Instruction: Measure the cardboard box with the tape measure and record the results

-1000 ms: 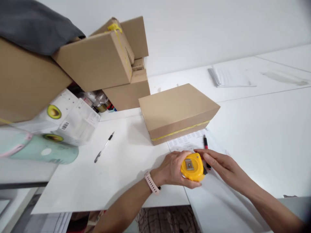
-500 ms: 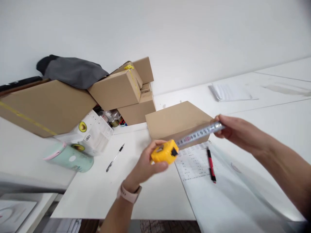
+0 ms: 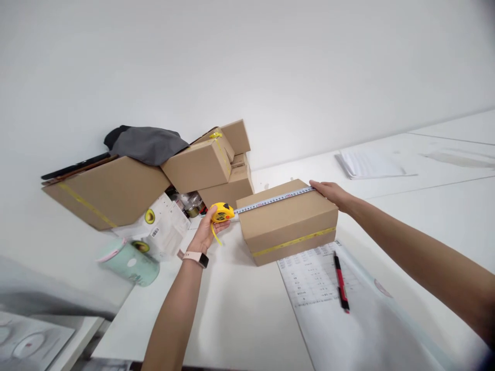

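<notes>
On my feed, the tip of the blade [image 3: 276, 200] disappears under the right grip [image 3: 334, 195], so I cannot tell whether those fingers pinch it or only press it to the right end of the cardboard box [image 3: 288, 220]. The left grip [image 3: 206, 233] is closed around the yellow tape measure [image 3: 223, 212], just beyond the box's left end; the blade runs from there across the top, its figures too small for me to read with certainty. The box sits on the table [image 3: 247, 314] and covers the upper edge of the printed sheet [image 3: 305, 283], which the frame cuts off below; a red and black pen [image 3: 341, 282] lies on it. Half a second ago I had the blade slanting in the air before the box; now it lies along the top, and the clear pen seen then no longer shows.
</notes>
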